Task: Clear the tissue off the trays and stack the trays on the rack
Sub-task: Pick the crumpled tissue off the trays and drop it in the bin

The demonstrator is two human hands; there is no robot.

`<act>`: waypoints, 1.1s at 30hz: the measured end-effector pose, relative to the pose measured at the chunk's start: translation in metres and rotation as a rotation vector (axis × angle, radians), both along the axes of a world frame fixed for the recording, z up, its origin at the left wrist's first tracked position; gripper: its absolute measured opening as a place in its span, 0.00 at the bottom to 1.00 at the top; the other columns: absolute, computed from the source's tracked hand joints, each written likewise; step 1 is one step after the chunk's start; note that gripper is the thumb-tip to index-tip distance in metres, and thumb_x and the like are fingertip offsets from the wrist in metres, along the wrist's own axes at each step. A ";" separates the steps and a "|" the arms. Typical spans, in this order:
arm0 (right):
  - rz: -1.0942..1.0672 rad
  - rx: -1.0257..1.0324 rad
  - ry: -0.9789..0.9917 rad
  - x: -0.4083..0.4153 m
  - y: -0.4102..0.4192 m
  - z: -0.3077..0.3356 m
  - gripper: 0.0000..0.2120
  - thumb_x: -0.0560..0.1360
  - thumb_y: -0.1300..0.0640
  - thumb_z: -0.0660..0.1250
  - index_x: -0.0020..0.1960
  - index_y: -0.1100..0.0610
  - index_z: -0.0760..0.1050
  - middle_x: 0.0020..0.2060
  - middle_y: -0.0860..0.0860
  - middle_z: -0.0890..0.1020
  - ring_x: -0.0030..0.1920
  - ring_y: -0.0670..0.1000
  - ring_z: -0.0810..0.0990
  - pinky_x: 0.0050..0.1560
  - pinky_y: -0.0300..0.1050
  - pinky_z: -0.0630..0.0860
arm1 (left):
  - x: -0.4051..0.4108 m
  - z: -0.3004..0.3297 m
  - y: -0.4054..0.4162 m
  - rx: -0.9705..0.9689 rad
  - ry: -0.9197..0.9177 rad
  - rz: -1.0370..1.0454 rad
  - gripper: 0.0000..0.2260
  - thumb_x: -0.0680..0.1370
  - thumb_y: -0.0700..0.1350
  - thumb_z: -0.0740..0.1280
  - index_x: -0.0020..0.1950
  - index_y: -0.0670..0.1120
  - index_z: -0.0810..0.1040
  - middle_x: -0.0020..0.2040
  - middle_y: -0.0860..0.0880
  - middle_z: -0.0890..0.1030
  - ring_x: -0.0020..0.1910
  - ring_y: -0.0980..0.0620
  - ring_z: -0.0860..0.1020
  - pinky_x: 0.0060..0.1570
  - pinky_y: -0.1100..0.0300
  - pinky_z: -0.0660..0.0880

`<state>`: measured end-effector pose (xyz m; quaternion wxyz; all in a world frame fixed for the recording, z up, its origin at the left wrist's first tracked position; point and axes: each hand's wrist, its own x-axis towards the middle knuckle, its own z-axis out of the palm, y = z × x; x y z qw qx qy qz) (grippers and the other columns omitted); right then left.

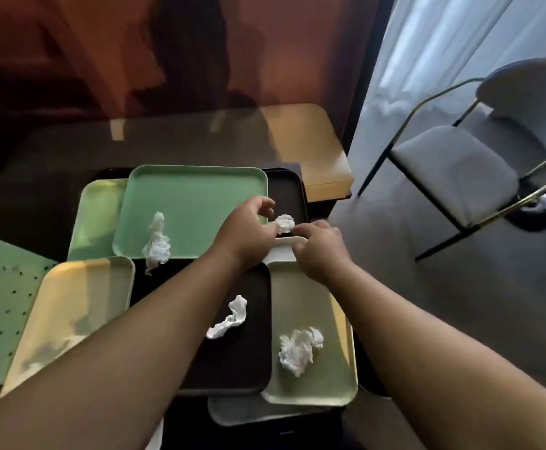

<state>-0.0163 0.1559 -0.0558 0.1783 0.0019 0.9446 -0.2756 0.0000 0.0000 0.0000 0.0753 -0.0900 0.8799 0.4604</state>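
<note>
Head view: both hands meeting over a small tissue ball (284, 223) toward the far right of the bench (54, 151). Left hand (249, 235) curled loosely beside the ball, fingers apart; right hand (317, 251) pinching its right edge, on a dark tray (286, 190) just past a white tray (284, 250). Still littered: a crumpled tissue (157, 245) on the green tray (193, 203), a twisted tissue (229, 318) on the near dark tray (232, 368), a wad (299, 350) on the pale tray (301, 303). Yellow tray (70, 306) at the near left seemingly bare. No rack identifiable. Judging by this, clearing barely begun, stacking not started.
</note>
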 end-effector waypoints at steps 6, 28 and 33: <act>0.328 0.298 -0.068 -0.022 -0.014 -0.013 0.26 0.81 0.49 0.59 0.78 0.38 0.65 0.83 0.50 0.56 0.79 0.58 0.52 0.76 0.54 0.57 | -0.006 -0.021 -0.002 0.025 -0.084 0.073 0.17 0.76 0.37 0.65 0.64 0.49 0.79 0.56 0.51 0.79 0.45 0.51 0.75 0.41 0.62 0.68; 0.173 -0.580 0.008 0.017 -0.102 0.044 0.24 0.78 0.70 0.62 0.71 0.56 0.77 0.71 0.49 0.77 0.68 0.45 0.76 0.71 0.44 0.72 | 0.032 -0.014 -0.072 0.456 -0.008 0.510 0.04 0.80 0.49 0.67 0.48 0.50 0.78 0.45 0.49 0.85 0.42 0.47 0.84 0.39 0.52 0.80; 0.212 -0.592 -0.146 0.021 -0.146 0.045 0.18 0.79 0.69 0.63 0.58 0.52 0.85 0.58 0.55 0.86 0.45 0.47 0.79 0.47 0.43 0.76 | 0.057 -0.019 -0.125 0.376 0.025 0.623 0.05 0.74 0.50 0.69 0.40 0.50 0.79 0.34 0.50 0.82 0.34 0.48 0.79 0.40 0.46 0.80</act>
